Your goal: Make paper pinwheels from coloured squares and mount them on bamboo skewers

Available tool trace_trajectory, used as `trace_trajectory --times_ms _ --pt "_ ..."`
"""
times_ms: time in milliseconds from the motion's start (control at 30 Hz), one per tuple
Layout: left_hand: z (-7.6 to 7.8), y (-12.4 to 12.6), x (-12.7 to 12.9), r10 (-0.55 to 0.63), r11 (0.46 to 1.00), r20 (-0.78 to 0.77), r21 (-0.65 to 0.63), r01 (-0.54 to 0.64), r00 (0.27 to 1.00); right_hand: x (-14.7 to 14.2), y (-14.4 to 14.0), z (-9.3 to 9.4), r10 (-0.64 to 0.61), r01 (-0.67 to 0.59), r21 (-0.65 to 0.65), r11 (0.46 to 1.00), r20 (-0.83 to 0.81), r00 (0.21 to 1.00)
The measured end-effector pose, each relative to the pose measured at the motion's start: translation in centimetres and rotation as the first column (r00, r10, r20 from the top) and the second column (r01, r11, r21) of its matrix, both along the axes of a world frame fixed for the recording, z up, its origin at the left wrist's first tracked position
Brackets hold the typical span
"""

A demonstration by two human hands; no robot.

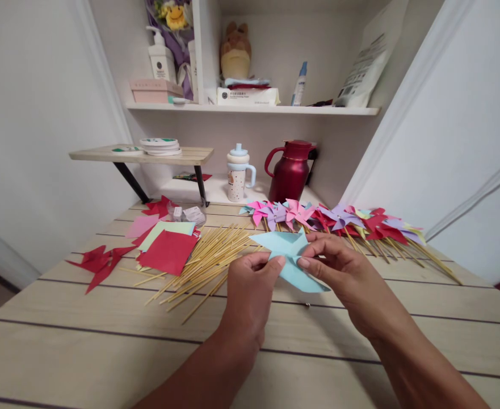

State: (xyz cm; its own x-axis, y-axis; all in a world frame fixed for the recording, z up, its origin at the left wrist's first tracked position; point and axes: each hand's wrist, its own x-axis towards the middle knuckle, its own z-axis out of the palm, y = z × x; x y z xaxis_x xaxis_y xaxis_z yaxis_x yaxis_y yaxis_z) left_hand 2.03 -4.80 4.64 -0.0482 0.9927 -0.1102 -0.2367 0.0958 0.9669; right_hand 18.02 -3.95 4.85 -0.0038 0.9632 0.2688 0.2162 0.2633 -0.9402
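A light blue paper pinwheel, without a stick, is held up over the table between both hands. My left hand pinches it near its middle with thumb and fingers. From the other side my right hand is closed on it, thumb close to the centre. Its points are folded, and the fingers hide part of the back. Below the hands a tiny shiny metal piece lies on the tabletop. Loose thin sticks are heaped just left of my left hand.
Finished pinwheels on sticks lie in a row at the back right. Red paper squares and a folded red paper shape are at left. Behind stand a cup, a red jug and a small raised shelf.
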Motion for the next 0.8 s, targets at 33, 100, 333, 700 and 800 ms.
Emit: trace_trajectory --times_ms 33,100,333,700,800 --pt "0.00 -0.01 0.04 0.006 1.000 0.003 -0.003 -0.006 1.000 0.05 0.04 -0.07 -0.003 0.003 0.006 1.000 0.027 1.000" --pt "0.01 -0.02 0.12 0.029 1.000 0.012 -0.010 -0.029 1.000 0.12 0.10 -0.21 -0.013 0.012 0.017 1.000 0.064 0.998" --pt "-0.14 -0.03 0.31 0.077 0.997 0.039 0.013 -0.078 0.996 0.08 -0.18 -0.18 0.027 -0.026 -0.015 1.000 0.057 0.998" --pt "-0.01 -0.40 0.58 -0.006 1.000 0.081 0.031 0.004 0.997 -0.36 -0.54 0.26 -0.046 0.045 -0.053 0.998 -0.008 0.999" --pt "0.01 -0.47 0.62 -0.024 0.999 0.074 0.051 0.020 0.997 -0.43 -0.78 0.51 -0.053 0.054 -0.050 0.997 0.025 0.998"
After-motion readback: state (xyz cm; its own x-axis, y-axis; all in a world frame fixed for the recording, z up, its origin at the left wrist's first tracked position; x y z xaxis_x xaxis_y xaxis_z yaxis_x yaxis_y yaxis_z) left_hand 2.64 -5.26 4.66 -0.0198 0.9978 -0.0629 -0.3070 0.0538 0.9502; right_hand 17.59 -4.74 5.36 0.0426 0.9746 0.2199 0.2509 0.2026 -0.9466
